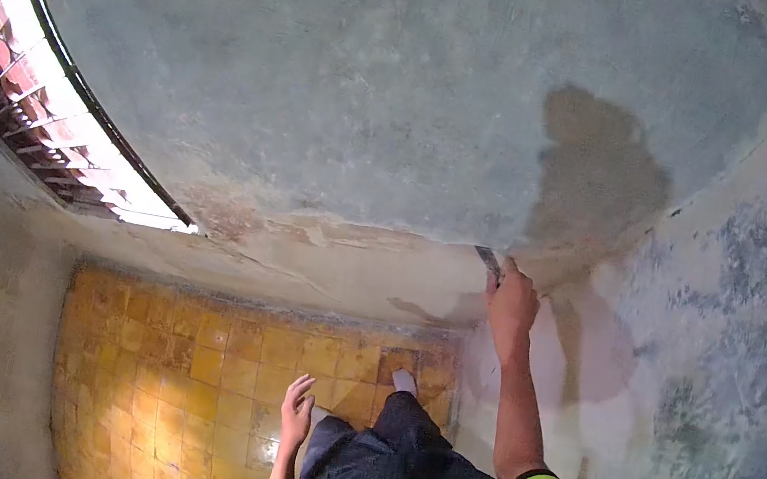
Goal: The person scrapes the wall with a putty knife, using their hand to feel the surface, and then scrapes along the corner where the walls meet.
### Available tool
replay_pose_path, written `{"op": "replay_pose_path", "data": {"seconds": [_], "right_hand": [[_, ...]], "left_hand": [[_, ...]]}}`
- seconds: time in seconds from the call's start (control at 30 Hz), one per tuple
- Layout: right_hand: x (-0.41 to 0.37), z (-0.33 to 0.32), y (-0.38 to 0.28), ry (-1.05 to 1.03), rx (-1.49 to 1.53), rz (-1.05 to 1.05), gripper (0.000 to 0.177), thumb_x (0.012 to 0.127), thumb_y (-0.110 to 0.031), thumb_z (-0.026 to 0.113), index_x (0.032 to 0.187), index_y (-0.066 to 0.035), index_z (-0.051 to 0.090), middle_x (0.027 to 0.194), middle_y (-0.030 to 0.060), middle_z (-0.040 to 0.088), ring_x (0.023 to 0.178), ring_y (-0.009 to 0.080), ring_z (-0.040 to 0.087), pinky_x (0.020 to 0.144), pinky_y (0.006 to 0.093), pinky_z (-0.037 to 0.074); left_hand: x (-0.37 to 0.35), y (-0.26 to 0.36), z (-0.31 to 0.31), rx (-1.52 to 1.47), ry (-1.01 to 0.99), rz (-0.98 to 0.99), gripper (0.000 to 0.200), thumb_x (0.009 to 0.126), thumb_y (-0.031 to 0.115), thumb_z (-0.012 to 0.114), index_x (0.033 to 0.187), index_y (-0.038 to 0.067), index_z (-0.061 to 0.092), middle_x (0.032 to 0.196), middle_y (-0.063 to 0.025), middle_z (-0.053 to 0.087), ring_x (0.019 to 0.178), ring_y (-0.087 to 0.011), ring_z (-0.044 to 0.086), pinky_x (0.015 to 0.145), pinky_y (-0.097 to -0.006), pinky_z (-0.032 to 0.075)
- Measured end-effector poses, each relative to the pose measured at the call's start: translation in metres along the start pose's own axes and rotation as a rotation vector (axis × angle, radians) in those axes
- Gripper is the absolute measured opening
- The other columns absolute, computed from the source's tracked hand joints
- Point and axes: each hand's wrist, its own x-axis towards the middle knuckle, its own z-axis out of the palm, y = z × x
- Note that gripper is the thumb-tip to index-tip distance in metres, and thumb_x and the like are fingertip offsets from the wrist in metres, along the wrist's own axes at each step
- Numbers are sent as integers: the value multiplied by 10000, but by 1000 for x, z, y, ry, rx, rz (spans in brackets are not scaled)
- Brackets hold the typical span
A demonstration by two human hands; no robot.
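Note:
My right hand [512,307] is wrapped round a scraper [487,258]. Its flat, dark grey blade points up and left and meets the wall [364,175] near the lower edge of the grey-blue paint. My fingers cover the scraper's handle. Around the blade the wall surface is pale and worn, with a rough, flaking band [334,229] running to the left. Lower down, my left hand [297,410] hangs in front of my body over the tiled floor, its fingers loosely bent and apart, holding nothing.
A barred window [77,132] lets in bright light at the left. The side wall [716,376] on the right has patchy, stained paint. Yellow-brown tiles [181,358] cover the floor, where my foot [404,381] stands close to the corner. My shadow falls on the wall ahead.

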Motion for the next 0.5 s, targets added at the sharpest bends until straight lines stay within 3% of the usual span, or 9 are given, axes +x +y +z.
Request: {"op": "replay_pose_path", "data": {"seconds": [0.1, 0.2, 0.23, 0.3, 0.37, 0.43, 0.47, 0.5], "right_hand": [[-17, 45, 12, -122, 65, -66, 380, 887, -308, 581, 1128, -15, 568, 966, 232, 646, 900, 436, 623, 775, 518, 504], [-79, 83, 3, -157, 180, -228, 443, 791, -290, 693, 1088, 8, 555, 984, 231, 641, 916, 418, 619, 793, 501, 494], [-106, 73, -23, -288, 203, -196, 472, 759, -279, 730, 1079, 19, 552, 984, 223, 641, 917, 397, 623, 798, 494, 491], [-150, 119, -39, -320, 451, -384, 427, 798, -270, 742, 1049, 5, 533, 880, 164, 648, 832, 297, 638, 721, 395, 502], [-189, 141, -74, -878, 787, -84, 337, 914, -311, 631, 1019, -1, 552, 765, 127, 650, 675, 197, 631, 608, 323, 495], [-226, 152, -113, -1129, 972, 23, 328, 990, -340, 497, 997, -20, 570, 689, 94, 644, 564, 138, 597, 518, 265, 461], [-243, 160, -132, -1180, 1028, 27, 355, 992, -362, 474, 985, -21, 574, 698, 101, 645, 574, 157, 604, 522, 271, 466], [-259, 172, -152, -1226, 1085, 38, 384, 994, -383, 451, 973, -22, 578, 707, 108, 647, 584, 175, 612, 527, 278, 471]], "left_hand": [[1, -11, -19, -34, -20, 13, 362, 880, -17, 542, 1238, 21, 581, 1377, -123, 496, 1256, -247, 494, 1041, -359, 403], [-3, -22, -44, -13, -18, 101, 382, 861, 25, 564, 1235, 88, 606, 1364, -102, 514, 1274, -248, 474, 991, -365, 426], [-9, -17, -55, -3, -16, 97, 392, 861, 32, 569, 1246, 94, 601, 1369, -101, 511, 1273, -248, 475, 994, -366, 428], [-18, -16, -74, -7, -9, 57, 408, 868, 69, 595, 1275, 106, 580, 1371, -98, 511, 1275, -241, 473, 991, -367, 436], [-32, -25, -90, -119, -12, 20, 452, 903, 198, 638, 1327, 91, 522, 1356, -107, 524, 1213, -249, 533, 990, -378, 443], [-47, -23, -105, -165, -6, -91, 485, 914, 279, 644, 1325, 57, 512, 1342, -130, 534, 1180, -261, 556, 998, -389, 437], [-54, -21, -116, -170, -72, -196, 549, 913, 355, 645, 1339, 44, 493, 1337, -155, 537, 1216, -272, 531, 1026, -403, 415], [-47, -58, -124, -126, -255, -229, 611, 913, 414, 627, 1379, 60, 451, 1352, -166, 526, 1267, -287, 490, 1066, -413, 376]]}}
